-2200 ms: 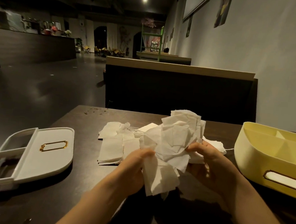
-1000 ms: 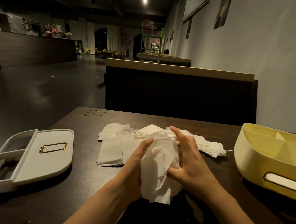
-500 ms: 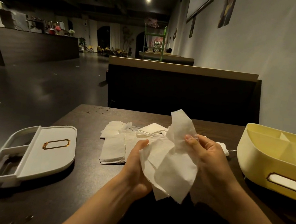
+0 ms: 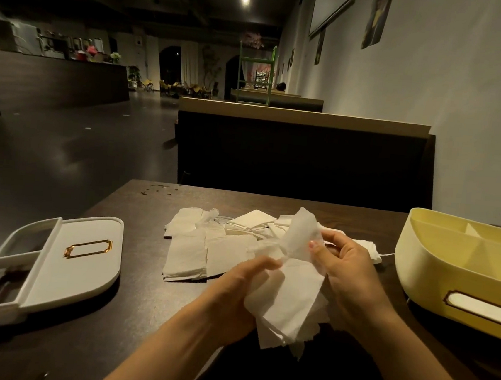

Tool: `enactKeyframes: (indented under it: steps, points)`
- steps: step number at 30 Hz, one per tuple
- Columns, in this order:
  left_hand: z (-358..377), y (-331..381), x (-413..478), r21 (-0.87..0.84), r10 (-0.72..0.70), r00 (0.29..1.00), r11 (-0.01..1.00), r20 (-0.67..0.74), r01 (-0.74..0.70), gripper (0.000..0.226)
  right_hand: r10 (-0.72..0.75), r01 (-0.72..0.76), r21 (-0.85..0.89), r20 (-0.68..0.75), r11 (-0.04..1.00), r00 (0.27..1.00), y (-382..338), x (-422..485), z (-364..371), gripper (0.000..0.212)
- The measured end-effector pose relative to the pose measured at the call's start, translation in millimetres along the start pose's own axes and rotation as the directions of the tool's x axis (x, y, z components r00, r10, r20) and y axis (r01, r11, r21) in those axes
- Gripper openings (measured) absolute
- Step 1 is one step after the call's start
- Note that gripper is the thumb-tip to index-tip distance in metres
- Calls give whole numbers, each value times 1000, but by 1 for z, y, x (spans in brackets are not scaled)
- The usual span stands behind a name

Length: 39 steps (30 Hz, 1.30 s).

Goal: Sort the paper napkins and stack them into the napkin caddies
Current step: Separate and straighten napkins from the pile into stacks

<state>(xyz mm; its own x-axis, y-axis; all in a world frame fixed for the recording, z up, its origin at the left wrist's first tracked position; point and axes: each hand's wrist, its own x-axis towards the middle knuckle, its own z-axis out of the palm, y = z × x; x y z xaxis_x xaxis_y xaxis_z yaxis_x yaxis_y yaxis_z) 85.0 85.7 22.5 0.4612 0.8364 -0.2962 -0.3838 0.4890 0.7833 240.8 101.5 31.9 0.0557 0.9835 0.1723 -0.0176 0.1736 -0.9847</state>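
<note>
Above the dark table (image 4: 139, 317) I hold a bunch of crumpled white napkins (image 4: 285, 303). My left hand (image 4: 233, 292) grips its lower left side. My right hand (image 4: 348, 276) pinches a thin upper sheet between thumb and fingers. Behind my hands a pile of folded white napkins (image 4: 195, 245) lies spread on the table. A white caddy lid (image 4: 83, 259) with a gold label frame lies at the left. An open yellow caddy (image 4: 455, 271) with inner dividers stands at the right.
A dark booth backrest (image 4: 301, 158) with a light wooden top rises behind the table's far edge. A white wall runs along the right. Open dark floor lies to the left of the table. Small crumbs lie near the table's far left corner.
The napkin bunch was pressed between both hands a second ago. Since then my right hand has lifted and peeled one thin sheet upward, and the bunch has dropped slightly lower.
</note>
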Motion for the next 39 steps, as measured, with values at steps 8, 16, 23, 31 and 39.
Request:
enactKeyframes:
  steps: [8,16,23,31,39]
  points:
    - [-6,-4,8,38,5,998,999,-56,-3,27,-171,168,-67,-47,984,984,-9,-4,-1,13]
    - [-3,-3,7,99,47,994,994,-100,-37,22,328,-302,295,-45,907,944,1,7,-13,25]
    - [-3,-3,8,96,37,995,995,-88,-28,24,161,-168,196,53,966,986,-5,5,-15,19]
    - [-3,-8,9,298,124,987,950,-104,-88,26,-71,75,-75,56,994,996,-4,7,-14,14]
    - [0,-7,4,388,139,986,917,-87,-95,28,-133,257,-478,277,840,952,-4,6,-19,17]
